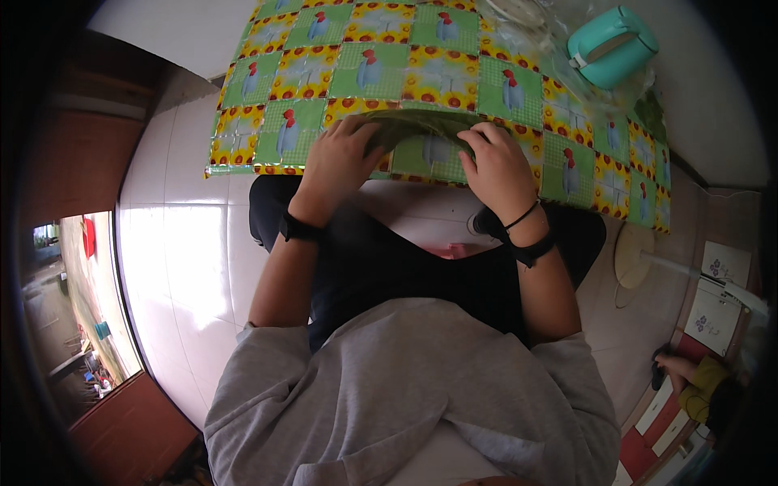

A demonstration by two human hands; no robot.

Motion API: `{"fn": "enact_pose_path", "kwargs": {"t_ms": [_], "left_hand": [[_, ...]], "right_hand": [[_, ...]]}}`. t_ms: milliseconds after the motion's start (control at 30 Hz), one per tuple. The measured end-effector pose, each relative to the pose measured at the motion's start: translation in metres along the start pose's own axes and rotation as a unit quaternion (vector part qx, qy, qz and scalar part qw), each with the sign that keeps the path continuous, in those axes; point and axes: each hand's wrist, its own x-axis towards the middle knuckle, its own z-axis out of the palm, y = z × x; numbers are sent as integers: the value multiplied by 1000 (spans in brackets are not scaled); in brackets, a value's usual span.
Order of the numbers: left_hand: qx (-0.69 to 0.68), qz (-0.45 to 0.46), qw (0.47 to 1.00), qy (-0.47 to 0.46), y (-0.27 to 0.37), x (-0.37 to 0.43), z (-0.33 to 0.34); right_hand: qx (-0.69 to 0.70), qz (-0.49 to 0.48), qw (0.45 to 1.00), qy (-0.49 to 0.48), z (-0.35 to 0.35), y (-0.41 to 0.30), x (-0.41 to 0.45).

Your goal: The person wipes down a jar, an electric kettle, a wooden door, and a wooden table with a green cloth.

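Note:
A dark green, leaf-like or thin sheet-like piece (419, 120) arches between my two hands, just above the near edge of a table with a patterned plastic tablecloth (368, 70). My left hand (340, 155) grips its left end between thumb and fingers. Its right end is pinched in my right hand (495, 161). Both hands have their backs turned up. What exactly the piece is, I cannot tell; my fingers cover its ends.
A turquoise electric kettle (614, 47) and crumpled clear plastic (562, 67) are at the table's far right. More dark green material (650, 115) lies at the right edge. A standing fan's round base (632, 255) is on the floor at right. Another person (699, 383) is at the lower right.

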Motion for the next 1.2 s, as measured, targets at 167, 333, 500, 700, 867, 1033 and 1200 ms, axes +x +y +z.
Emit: {"fn": "enact_pose_path", "kwargs": {"t_ms": [167, 333, 500, 700, 867, 1033, 1200], "left_hand": [[4, 1, 1000, -10, -1, -8, -3], [-93, -39, 995, -14, 6, -18, -16], [-121, -106, 987, 13, 2, -14, -9], [-61, -58, 995, -50, -2, 8, -6], [-102, -73, 989, -82, -5, 16, -17], [-141, -110, 982, -60, -6, 6, -68], [-267, -249, 928, -78, 17, -42, -193]], "right_hand": [[-29, -6, 999, 44, 9, 4, 1], [11, -22, 996, 83, 5, 1, -4], [45, 16, 997, 60, -5, 2, -11], [45, 63, 997, 25, 8, 14, 7], [-12, 22, 999, -30, 18, 14, 30], [96, 44, 970, -221, -25, -14, 66], [153, -81, 921, -349, -122, -120, 111]]}}
